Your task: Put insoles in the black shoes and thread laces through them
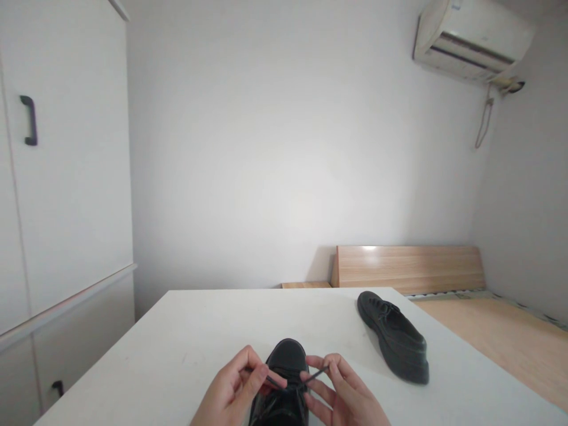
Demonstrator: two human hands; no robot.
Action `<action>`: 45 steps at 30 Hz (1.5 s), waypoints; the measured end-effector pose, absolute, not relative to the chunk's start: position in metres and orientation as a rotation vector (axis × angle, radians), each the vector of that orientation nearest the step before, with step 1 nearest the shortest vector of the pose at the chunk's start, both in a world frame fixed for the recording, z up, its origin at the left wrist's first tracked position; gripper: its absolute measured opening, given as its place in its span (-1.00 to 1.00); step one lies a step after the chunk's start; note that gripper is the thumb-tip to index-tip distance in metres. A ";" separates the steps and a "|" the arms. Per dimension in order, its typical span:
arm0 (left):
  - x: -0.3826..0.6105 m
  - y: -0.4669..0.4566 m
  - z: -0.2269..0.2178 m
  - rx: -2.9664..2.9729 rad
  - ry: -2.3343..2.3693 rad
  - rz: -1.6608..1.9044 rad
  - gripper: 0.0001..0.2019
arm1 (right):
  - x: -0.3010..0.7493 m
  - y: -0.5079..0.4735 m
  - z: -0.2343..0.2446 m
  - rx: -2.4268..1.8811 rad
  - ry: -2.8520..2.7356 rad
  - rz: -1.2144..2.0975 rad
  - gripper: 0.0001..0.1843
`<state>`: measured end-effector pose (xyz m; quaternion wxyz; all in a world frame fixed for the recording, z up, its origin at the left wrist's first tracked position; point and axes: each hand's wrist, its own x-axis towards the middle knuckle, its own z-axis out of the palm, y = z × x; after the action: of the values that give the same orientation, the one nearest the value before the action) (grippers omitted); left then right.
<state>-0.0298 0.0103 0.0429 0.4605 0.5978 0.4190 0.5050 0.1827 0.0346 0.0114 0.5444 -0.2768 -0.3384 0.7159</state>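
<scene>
A black lace-up shoe [287, 354] sits at the near edge of the view, its toe pointing away from me and its heel end cut off by the frame. On its left side my left hand [239, 384] pinches one end of the dark shoelace [277, 384] between thumb and fingers. From the right, my right hand [339, 393] pinches the other lace end, which runs taut toward the shoe's middle. Both lace ends meet over the tongue, where the crossing is partly hidden by my fingers.
A second black shoe [394, 337], with its lace tied, stands on the white table [213, 319] to the right. Behind it are a wooden headboard [408, 266] and bed base [497, 331]. A white cabinet [71, 177] is at left; an air conditioner [474, 41] hangs at upper right.
</scene>
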 end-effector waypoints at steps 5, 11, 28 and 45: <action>-0.026 0.020 0.040 1.385 0.955 1.278 -0.52 | 0.176 0.050 0.029 -0.596 -0.798 1.655 -0.53; -0.017 0.036 0.036 1.271 0.895 1.409 -0.52 | 0.169 0.059 0.023 -0.552 -0.847 1.725 -0.51; -0.013 0.033 0.045 1.570 1.146 1.712 -0.78 | 0.156 0.060 0.070 -0.474 -1.687 1.653 -0.62; -0.007 0.026 0.029 1.455 1.042 1.368 -0.79 | 0.159 0.062 0.045 -0.583 -1.434 1.333 -0.73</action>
<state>-0.0074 0.0261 0.0290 0.4302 0.5831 0.4175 0.5483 0.1587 0.0616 0.0452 0.5222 -0.2435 -0.5987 0.5563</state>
